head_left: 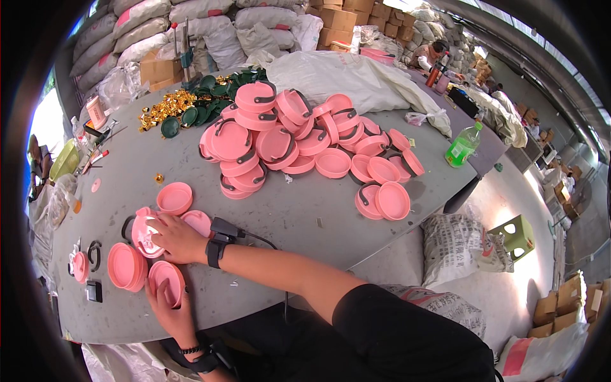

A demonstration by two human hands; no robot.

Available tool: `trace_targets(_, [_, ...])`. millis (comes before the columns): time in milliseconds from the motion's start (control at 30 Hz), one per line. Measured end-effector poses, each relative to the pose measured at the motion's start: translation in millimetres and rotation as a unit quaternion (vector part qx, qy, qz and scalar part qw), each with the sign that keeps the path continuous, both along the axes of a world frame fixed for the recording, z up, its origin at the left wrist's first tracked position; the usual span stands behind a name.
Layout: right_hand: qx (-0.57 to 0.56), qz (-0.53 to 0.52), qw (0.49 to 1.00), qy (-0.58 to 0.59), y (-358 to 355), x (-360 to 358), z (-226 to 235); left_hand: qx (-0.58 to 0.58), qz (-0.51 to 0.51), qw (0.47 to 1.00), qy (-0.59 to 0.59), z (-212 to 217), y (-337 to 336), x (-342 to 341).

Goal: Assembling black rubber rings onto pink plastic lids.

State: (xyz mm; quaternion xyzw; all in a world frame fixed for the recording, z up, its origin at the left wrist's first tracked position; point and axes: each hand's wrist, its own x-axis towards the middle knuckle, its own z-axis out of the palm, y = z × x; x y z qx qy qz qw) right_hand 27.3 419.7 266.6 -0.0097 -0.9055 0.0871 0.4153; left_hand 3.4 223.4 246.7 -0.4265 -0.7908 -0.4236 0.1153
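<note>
Both hands work at the surface's [305, 210] near left corner. The right hand [178, 239] reaches across, fingers closed on a pink lid [145, 234]; the left hand [167, 305], just nearer the edge, grips another lid [165, 280], directly below the first.

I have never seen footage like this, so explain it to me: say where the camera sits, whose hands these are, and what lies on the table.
There is one picture, from a wide camera on a person's head looking down, so edges bend. No machine: the two bare hands are the wearer's. The right hand rests on a pink lid at the near edge of the grey table. The left hand holds another pink lid beside a small stack of lids. Farther back lie a big pile of pink lids, green lids, gold bits and a green bottle.
</note>
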Motion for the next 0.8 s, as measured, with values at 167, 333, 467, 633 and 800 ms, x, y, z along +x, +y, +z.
trace_targets(167, [-0.036,0.018,0.999,-0.015,0.7,1.2,-0.3,0.001,0.001,1.0,0.006,-3.0,1.2,-0.9])
trace_targets(333, [-0.026,0.014,0.999,-0.019,-1.2,2.0,0.6,0.01,-0.002,1.0,-0.015,-0.7,-0.2,2.9])
trace_targets(467, [-0.035,0.011,0.999,-0.033,-1.0,1.1,-1.1,0.003,0.001,1.0,0.003,0.8,-0.2,1.4])
trace_targets(633, [-0.025,-0.006,0.999,-0.03,-1.1,0.0,-0.5,-0.017,0.016,1.0,0.013,2.1,2.9,1.9])
trace_targets(800, [-0.012,-0.021,1.0,-0.02,-2.6,-0.1,-0.6,-0.028,0.011,0.999,0.026,-5.7,3.2,-5.1])
